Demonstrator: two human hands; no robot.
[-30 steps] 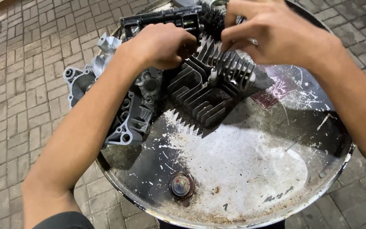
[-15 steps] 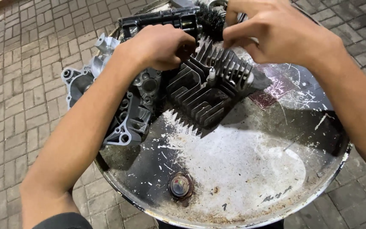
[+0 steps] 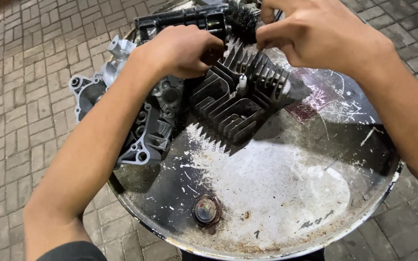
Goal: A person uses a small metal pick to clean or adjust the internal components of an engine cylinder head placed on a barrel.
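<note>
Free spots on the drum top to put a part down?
Bare patch: near half of the drum lid, between the finned cylinder head, the bung cap and right rim. Far-left side crowded: engine case, both hands.

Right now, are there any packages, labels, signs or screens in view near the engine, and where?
Worn label remnant: stuck on the drum top, right of the finned cylinder head, below the right hand; dark red, roughly rectangular, scratched and partly peeled.
No packages, signs or screens in view.
</note>
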